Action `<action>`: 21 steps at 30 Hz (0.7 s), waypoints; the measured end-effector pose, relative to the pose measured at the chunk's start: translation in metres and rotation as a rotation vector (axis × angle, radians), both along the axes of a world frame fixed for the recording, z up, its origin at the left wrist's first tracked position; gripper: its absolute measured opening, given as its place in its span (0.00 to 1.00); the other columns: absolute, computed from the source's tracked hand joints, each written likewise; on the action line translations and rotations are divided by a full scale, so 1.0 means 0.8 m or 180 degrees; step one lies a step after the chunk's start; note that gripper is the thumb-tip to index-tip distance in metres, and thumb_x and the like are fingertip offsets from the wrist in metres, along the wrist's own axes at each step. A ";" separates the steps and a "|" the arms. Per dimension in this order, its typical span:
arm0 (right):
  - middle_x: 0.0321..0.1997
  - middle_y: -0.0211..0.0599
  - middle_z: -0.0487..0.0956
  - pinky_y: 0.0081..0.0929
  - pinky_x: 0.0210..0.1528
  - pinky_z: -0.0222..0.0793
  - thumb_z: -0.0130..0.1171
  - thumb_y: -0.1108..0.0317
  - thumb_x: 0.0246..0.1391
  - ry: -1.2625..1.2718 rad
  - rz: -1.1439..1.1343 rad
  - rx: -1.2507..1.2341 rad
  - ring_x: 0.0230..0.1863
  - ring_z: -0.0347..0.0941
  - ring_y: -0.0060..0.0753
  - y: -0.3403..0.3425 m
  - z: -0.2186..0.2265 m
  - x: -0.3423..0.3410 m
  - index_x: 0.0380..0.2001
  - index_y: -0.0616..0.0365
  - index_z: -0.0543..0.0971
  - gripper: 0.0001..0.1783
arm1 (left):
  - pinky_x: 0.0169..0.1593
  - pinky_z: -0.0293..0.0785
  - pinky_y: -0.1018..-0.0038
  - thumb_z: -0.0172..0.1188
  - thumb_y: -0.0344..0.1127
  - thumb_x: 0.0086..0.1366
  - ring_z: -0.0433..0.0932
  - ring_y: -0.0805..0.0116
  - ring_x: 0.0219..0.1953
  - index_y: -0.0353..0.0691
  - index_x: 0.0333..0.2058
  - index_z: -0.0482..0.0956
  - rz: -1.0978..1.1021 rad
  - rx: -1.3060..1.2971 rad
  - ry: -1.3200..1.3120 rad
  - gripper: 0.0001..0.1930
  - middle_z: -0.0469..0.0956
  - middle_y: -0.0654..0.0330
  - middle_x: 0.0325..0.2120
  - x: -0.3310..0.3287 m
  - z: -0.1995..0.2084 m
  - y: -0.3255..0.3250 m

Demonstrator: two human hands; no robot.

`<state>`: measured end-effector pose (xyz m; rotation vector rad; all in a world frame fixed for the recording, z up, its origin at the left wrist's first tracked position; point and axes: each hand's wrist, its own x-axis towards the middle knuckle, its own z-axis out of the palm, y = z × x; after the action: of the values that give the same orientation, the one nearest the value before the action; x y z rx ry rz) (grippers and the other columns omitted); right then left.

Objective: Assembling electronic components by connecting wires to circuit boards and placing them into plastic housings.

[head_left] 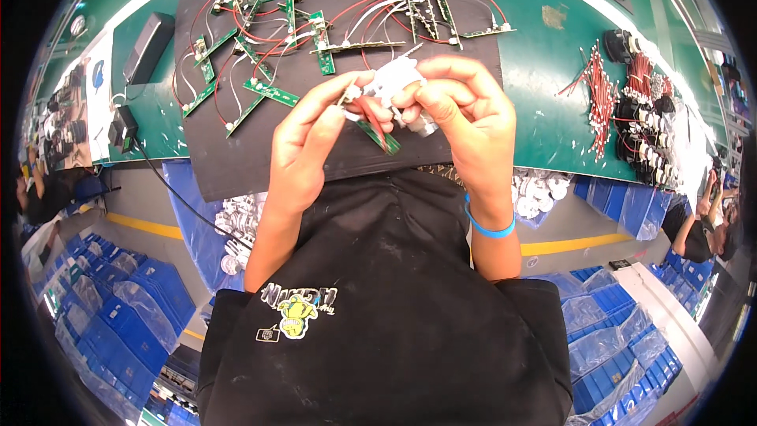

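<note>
Close above the near part of the black mat (236, 162), my two hands meet around a small white plastic part (397, 77). My right hand (471, 110) pinches it from the right, thumb and fingers closed. My left hand (319, 130) is closed on a small green circuit board (384, 140) with red wires, which hangs below the fingers. The board's upper end sits against the white part; whether they are joined is hidden by my fingers. Beyond my hands, several wired green circuit boards (272, 93) lie on the mat.
A bundle of red wires (599, 106) lies on the green table (544, 71) at right, beside dark round parts (650, 142). At left are a black case (150, 47) and a power adapter (122, 128) with a cable. White plastic parts (540, 189) and blue bins (142, 308) are near my sides.
</note>
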<state>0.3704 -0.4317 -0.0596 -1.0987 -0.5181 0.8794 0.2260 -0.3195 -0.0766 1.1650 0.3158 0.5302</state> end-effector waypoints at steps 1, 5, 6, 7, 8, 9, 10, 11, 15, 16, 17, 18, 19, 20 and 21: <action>0.34 0.40 0.81 0.18 0.37 0.72 0.56 0.76 0.56 -0.0107 -0.0044 -0.0115 0.33 0.75 0.22 -0.001 -0.002 -0.002 0.40 0.68 0.75 0.09 | 0.50 0.69 0.70 0.43 0.34 0.70 0.76 0.67 0.40 0.27 0.53 0.66 0.0022 -0.0013 0.0004 0.19 0.77 0.53 0.37 0.002 -0.002 -0.001; 0.31 0.40 0.81 0.23 0.33 0.71 0.61 0.79 0.48 -0.2744 -0.0557 -0.0418 0.32 0.76 0.29 0.006 -0.012 -0.005 0.36 0.67 0.79 0.10 | 0.44 0.70 0.74 0.43 0.33 0.70 0.75 0.72 0.34 0.29 0.54 0.66 -0.0013 -0.0289 0.0231 0.18 0.75 0.57 0.34 0.007 -0.007 -0.010; 0.30 0.38 0.79 0.27 0.30 0.69 0.62 0.78 0.43 -0.3093 -0.0771 -0.0344 0.28 0.75 0.37 0.009 -0.016 -0.008 0.32 0.63 0.79 0.09 | 0.43 0.70 0.74 0.43 0.33 0.70 0.74 0.72 0.34 0.29 0.54 0.66 -0.0057 -0.0384 0.0235 0.18 0.75 0.58 0.34 0.008 -0.008 -0.012; 0.30 0.38 0.79 0.27 0.30 0.69 0.62 0.78 0.43 -0.3085 -0.0763 -0.0366 0.28 0.75 0.37 0.010 -0.023 -0.007 0.32 0.63 0.79 0.09 | 0.43 0.70 0.75 0.43 0.33 0.70 0.74 0.72 0.34 0.29 0.54 0.66 -0.0102 -0.0478 0.0239 0.18 0.75 0.58 0.35 0.010 -0.008 -0.014; 0.30 0.37 0.79 0.28 0.30 0.69 0.63 0.78 0.42 -0.3518 -0.0892 -0.0125 0.28 0.75 0.37 0.010 -0.032 -0.006 0.32 0.62 0.79 0.09 | 0.42 0.70 0.75 0.43 0.34 0.70 0.74 0.72 0.34 0.30 0.56 0.65 -0.0133 -0.0473 0.0332 0.19 0.75 0.58 0.36 0.011 -0.007 -0.016; 0.29 0.35 0.79 0.28 0.30 0.69 0.63 0.78 0.42 -0.3942 -0.1014 0.0128 0.27 0.74 0.36 0.010 -0.038 -0.007 0.31 0.62 0.79 0.09 | 0.42 0.70 0.75 0.43 0.34 0.70 0.74 0.72 0.34 0.30 0.56 0.65 -0.0131 -0.0492 0.0347 0.19 0.75 0.58 0.36 0.011 -0.005 -0.018; 0.29 0.33 0.78 0.29 0.29 0.68 0.64 0.77 0.39 -0.4092 -0.1078 0.0113 0.27 0.74 0.34 0.009 -0.041 -0.008 0.30 0.60 0.78 0.11 | 0.41 0.70 0.75 0.43 0.33 0.70 0.74 0.73 0.33 0.30 0.56 0.65 -0.0072 -0.0590 0.0354 0.19 0.75 0.58 0.36 0.013 -0.003 -0.022; 0.29 0.33 0.78 0.29 0.29 0.68 0.64 0.77 0.39 -0.4081 -0.1070 0.0101 0.27 0.74 0.34 0.007 -0.042 -0.008 0.30 0.60 0.78 0.11 | 0.41 0.70 0.76 0.43 0.33 0.70 0.74 0.73 0.33 0.30 0.56 0.64 -0.0013 -0.0685 0.0360 0.19 0.75 0.58 0.37 0.013 -0.002 -0.025; 0.27 0.33 0.78 0.27 0.28 0.68 0.64 0.76 0.38 -0.4355 -0.1089 0.0089 0.26 0.74 0.34 0.002 -0.040 -0.010 0.29 0.60 0.78 0.10 | 0.41 0.71 0.76 0.45 0.32 0.70 0.74 0.73 0.34 0.30 0.57 0.63 -0.0096 -0.0539 0.0245 0.20 0.75 0.57 0.38 0.011 -0.004 -0.026; 0.26 0.32 0.79 0.27 0.28 0.69 0.65 0.77 0.41 -0.4369 -0.1071 0.0022 0.26 0.74 0.35 0.001 -0.039 -0.010 0.28 0.59 0.79 0.07 | 0.41 0.71 0.76 0.45 0.31 0.69 0.74 0.73 0.34 0.30 0.56 0.64 -0.0053 -0.0415 0.0375 0.19 0.75 0.57 0.38 0.011 -0.002 -0.028; 0.26 0.32 0.79 0.27 0.28 0.69 0.65 0.77 0.41 -0.4363 -0.1082 0.0024 0.26 0.74 0.35 0.002 -0.040 -0.009 0.28 0.59 0.79 0.07 | 0.41 0.71 0.76 0.45 0.31 0.69 0.74 0.73 0.34 0.30 0.56 0.65 -0.0009 -0.0286 0.0504 0.18 0.75 0.57 0.38 0.010 0.001 -0.030; 0.26 0.32 0.77 0.27 0.28 0.68 0.64 0.75 0.38 -0.4479 -0.1149 0.0099 0.26 0.73 0.33 0.002 -0.042 -0.007 0.28 0.59 0.78 0.10 | 0.41 0.71 0.76 0.45 0.31 0.69 0.74 0.73 0.34 0.30 0.56 0.65 -0.0022 -0.0278 0.0504 0.18 0.75 0.57 0.38 0.011 0.002 -0.031; 0.26 0.31 0.75 0.27 0.28 0.67 0.63 0.74 0.34 -0.4596 -0.1219 0.0177 0.27 0.73 0.32 0.002 -0.043 -0.006 0.29 0.59 0.77 0.13 | 0.41 0.71 0.77 0.46 0.30 0.69 0.74 0.73 0.35 0.29 0.55 0.66 0.0016 -0.0175 0.0587 0.18 0.75 0.57 0.38 0.012 0.004 -0.031; 0.26 0.31 0.75 0.27 0.28 0.67 0.63 0.74 0.34 -0.4596 -0.1240 0.0178 0.27 0.73 0.32 0.002 -0.041 -0.004 0.29 0.59 0.77 0.13 | 0.41 0.71 0.77 0.46 0.30 0.69 0.74 0.74 0.35 0.29 0.54 0.67 0.0055 -0.0068 0.0668 0.17 0.75 0.57 0.38 0.014 0.007 -0.031; 0.25 0.30 0.74 0.27 0.28 0.67 0.63 0.74 0.35 -0.4670 -0.1200 0.0136 0.27 0.72 0.31 0.001 -0.038 -0.003 0.29 0.59 0.77 0.12 | 0.41 0.71 0.77 0.46 0.30 0.69 0.74 0.74 0.35 0.29 0.54 0.67 0.0039 -0.0057 0.0667 0.17 0.75 0.57 0.38 0.016 0.011 -0.032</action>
<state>0.3684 -0.4312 -0.0899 -1.6165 -1.4330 -0.4238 0.2386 -0.3451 -0.0680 1.2041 0.5069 0.4156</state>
